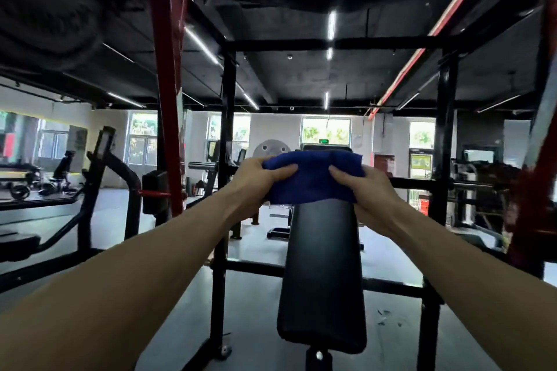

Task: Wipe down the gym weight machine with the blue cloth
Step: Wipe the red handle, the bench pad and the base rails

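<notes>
A folded blue cloth (313, 178) lies over the top end of the black padded backrest (322, 274) of the weight machine, in the middle of the view. My left hand (256, 182) grips the cloth's left side, thumb on top. My right hand (367, 196) grips its right side, thumb on the cloth. Both arms reach forward from the bottom corners. The pad's upper end is hidden under the cloth.
A black rack frame (224, 159) stands around the pad, with red uprights at left (167, 99) and at right (530, 190). A barbell (470, 185) rests to the right. A black lever machine (99, 190) stands at left. Grey floor surrounds the bench.
</notes>
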